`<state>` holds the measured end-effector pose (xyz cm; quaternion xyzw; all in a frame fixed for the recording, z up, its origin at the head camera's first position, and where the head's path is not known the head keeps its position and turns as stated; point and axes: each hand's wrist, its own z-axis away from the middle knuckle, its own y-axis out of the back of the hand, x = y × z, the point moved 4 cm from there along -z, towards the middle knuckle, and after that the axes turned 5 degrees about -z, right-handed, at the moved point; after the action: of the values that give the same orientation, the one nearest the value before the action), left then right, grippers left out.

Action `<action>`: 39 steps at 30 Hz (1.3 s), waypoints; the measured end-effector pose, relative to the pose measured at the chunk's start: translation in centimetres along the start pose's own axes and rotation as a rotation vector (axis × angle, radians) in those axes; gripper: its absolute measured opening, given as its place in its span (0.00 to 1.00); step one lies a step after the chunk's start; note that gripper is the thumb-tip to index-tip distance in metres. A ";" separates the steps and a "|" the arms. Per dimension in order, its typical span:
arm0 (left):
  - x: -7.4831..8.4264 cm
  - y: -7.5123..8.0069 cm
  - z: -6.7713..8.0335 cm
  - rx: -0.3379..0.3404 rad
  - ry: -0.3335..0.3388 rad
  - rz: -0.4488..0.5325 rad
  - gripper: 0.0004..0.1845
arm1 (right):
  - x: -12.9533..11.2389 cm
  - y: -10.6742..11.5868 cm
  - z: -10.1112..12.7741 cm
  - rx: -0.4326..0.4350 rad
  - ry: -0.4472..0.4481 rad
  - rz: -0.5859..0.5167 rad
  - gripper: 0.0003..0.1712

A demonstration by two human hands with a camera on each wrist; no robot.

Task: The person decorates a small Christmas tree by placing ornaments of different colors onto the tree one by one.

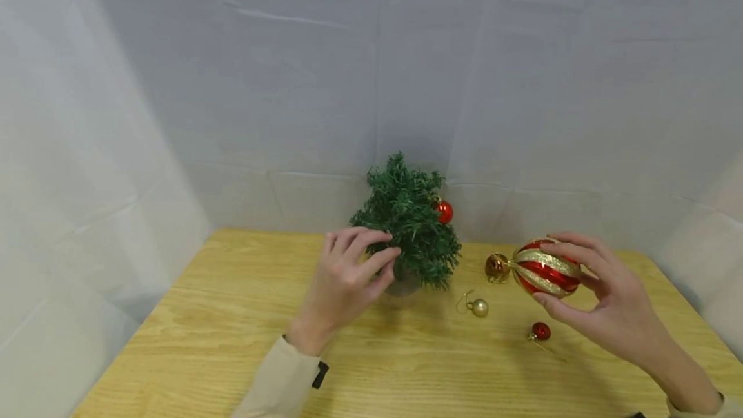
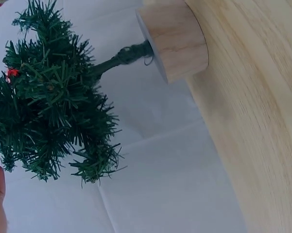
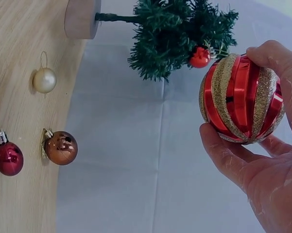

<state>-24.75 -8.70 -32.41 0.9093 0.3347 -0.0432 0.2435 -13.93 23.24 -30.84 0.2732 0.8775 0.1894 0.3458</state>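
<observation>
My right hand (image 1: 609, 295) grips a large red and gold striped Christmas ball (image 1: 548, 266) between thumb and fingers, raised over the right side of the table. In the right wrist view the striped ball (image 3: 240, 99) overlaps the edge of the tree. A small artificial Christmas tree (image 1: 406, 211) stands upright on a round wooden base (image 2: 177, 41). One shiny red ball (image 1: 444, 211) hangs on its right side. My left hand (image 1: 351, 273) is at the tree's front left, fingers bent loosely and fingertips right at the branches, with a gap between thumb and fingers.
On the wooden table (image 1: 232, 328), right of the tree, lie a small gold ball (image 1: 478, 308), a dark red ball (image 1: 541, 331) and a bronze ball (image 1: 496, 268), each with a hanging loop. A white cloth backdrop (image 1: 290, 115) rises behind and at both sides.
</observation>
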 end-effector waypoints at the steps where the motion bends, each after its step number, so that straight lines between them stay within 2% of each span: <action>1: -0.1 -0.1 0.0 0.003 -0.006 0.012 0.07 | -0.3 -0.1 0.1 0.005 -0.010 0.005 0.44; 9: -1.2 -0.6 0.3 0.037 -0.045 0.106 0.07 | -2.6 -1.6 0.5 0.047 -0.059 0.047 0.44; 12: -1.2 -0.6 0.3 0.048 -0.046 0.106 0.07 | -2.8 -1.8 0.3 0.046 -0.072 0.028 0.44; 20: -1.2 -0.5 0.2 0.065 -0.002 0.144 0.08 | -3.6 -2.7 -0.4 0.045 0.009 -0.056 0.45; 29: 0.2 0.3 -1.0 0.105 0.051 0.282 0.08 | -4.5 -4.0 -1.0 0.013 0.092 -0.087 0.48; 35: 1.4 0.9 -1.6 0.109 0.022 0.364 0.09 | -5.4 -4.6 -1.2 -0.031 0.128 -0.061 0.46; 39: 2.2 1.0 -1.9 0.062 -0.011 0.407 0.13 | -5.7 -5.1 -1.1 -0.061 0.148 -0.061 0.44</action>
<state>-22.54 -7.15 -30.83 0.9649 0.1415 -0.0083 0.2209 -13.03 15.67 -29.86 0.2209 0.9023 0.2251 0.2939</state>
